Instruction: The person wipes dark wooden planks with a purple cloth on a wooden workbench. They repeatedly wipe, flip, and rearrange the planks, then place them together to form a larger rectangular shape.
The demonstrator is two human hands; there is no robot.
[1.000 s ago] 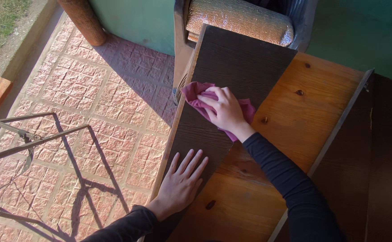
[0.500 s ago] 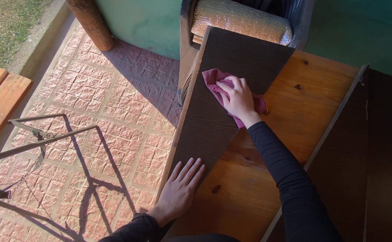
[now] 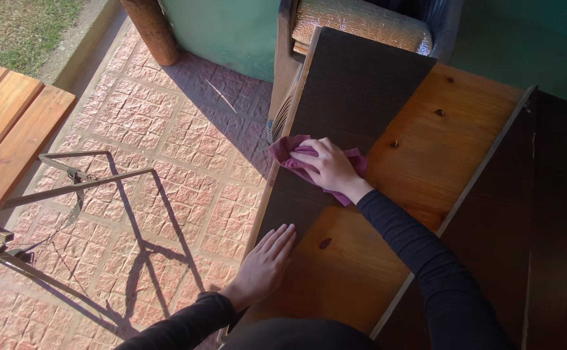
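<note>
Right hand (image 3: pixel 330 170) presses magenta cloth (image 3: pixel 296 152) on dark board (image 3: pixel 354 91), fingers curled over it. Left hand (image 3: pixel 265 264) flat, fingers spread, holds nothing. Cloth looks soft, light; bunch anywhere. Board stiff; grip edges.

An outdoor patio beside a house: pink patterned paving (image 3: pixel 166 155), a strip of grass (image 3: pixel 24 26), a green wall (image 3: pixel 231 32), a wicker chair (image 3: pixel 361 26) and sunlit wooden boards (image 3: pixel 11 129).

The right hand (image 3: pixel 327 170) covers most of the purple cloth (image 3: pixel 293 150), the dark board (image 3: pixel 354 84) beyond it hides part of the woven chair (image 3: pixel 361 23), and the frame's edge cuts off both arms.
</note>
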